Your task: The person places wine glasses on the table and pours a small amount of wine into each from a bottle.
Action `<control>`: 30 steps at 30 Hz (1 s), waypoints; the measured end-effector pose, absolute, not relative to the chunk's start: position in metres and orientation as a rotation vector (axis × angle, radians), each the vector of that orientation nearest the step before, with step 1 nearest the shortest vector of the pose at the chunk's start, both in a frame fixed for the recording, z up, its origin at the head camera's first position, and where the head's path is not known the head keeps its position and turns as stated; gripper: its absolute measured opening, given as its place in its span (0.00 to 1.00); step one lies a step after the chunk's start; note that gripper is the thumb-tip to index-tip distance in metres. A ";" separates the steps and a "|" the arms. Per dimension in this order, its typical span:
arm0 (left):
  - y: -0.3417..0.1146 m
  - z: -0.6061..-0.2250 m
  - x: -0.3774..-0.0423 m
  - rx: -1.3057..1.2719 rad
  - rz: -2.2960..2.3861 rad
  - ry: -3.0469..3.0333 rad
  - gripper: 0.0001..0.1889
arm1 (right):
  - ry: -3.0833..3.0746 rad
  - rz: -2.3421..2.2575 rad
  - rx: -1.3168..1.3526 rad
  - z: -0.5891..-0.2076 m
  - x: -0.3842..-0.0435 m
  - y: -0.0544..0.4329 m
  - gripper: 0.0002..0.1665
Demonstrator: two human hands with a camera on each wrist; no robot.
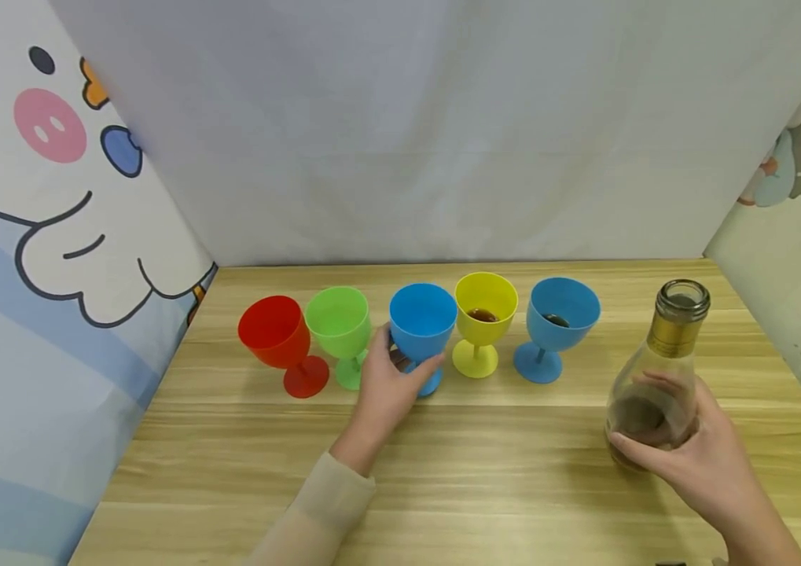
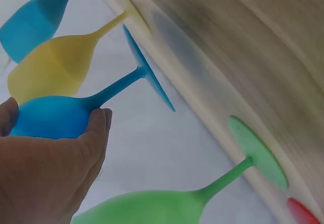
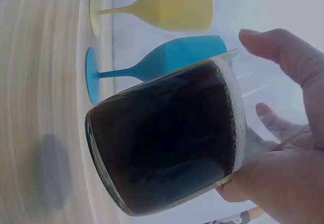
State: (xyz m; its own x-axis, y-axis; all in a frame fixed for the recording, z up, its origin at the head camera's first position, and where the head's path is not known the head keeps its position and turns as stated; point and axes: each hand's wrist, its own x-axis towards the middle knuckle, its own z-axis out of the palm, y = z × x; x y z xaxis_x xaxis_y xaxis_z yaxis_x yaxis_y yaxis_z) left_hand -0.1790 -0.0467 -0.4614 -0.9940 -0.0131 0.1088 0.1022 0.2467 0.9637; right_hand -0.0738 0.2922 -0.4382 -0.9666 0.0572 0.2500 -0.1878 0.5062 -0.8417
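Note:
My left hand (image 1: 387,385) grips the bowl of the middle blue goblet (image 1: 423,334). In the left wrist view that goblet's foot (image 2: 148,71) appears lifted off the wood. A clear glass bottle (image 1: 655,385) with a gold band at its neck is held by my right hand (image 1: 711,460), fingers and thumb around its body. Dark, foam-topped liquid (image 3: 162,138) fills its lower part in the right wrist view. The bottle stands nearly upright, its base above the table. Between the two hands are a yellow goblet (image 1: 478,330) and another blue goblet (image 1: 559,322), each with some dark liquid inside.
Left of my left hand stand a green goblet (image 1: 338,322), very near the fingers, and a red goblet (image 1: 276,338); no liquid shows in either. A white cloth wall (image 1: 442,157) rises behind the wooden table (image 1: 499,487), and printed panels flank it.

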 end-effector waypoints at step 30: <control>-0.047 -0.431 -0.135 -0.428 -1.838 -2.552 0.43 | -2.620 0.988 0.142 -0.429 -0.076 0.313 0.55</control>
State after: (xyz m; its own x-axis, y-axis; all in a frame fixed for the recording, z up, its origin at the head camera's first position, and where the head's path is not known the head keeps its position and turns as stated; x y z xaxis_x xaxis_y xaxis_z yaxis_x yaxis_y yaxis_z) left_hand -0.1347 -0.0469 -0.4310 -0.9632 0.2355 0.1300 0.1979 0.2934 0.9353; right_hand -0.0763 0.3125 -0.4292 -0.9383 0.0247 0.3449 -0.2092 0.7536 -0.6231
